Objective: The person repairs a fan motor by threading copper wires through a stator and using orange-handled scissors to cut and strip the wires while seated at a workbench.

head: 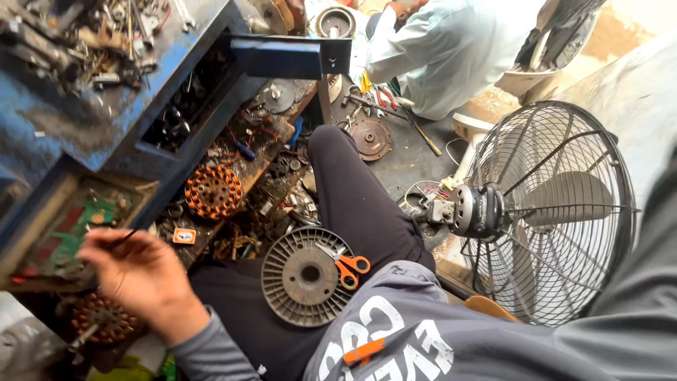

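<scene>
Left hand [137, 279]: near left, fingers pinched shut on a thin dark wire [127, 236], over the open drawer [42, 226]. Right hand: out of view. Ribbed grey motor cover [296, 296]: on the person's lap, orange-handled scissors [347, 268] lying on it. Copper-wound stator [213, 190]: farther left. Caged fan [550, 212]: right.

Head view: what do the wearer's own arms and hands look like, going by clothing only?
Only the left hand shows: bare, no glove, ring or watch visible. Its arm wears a grey long sleeve with a ribbed cuff. The right hand is out of view.
</scene>
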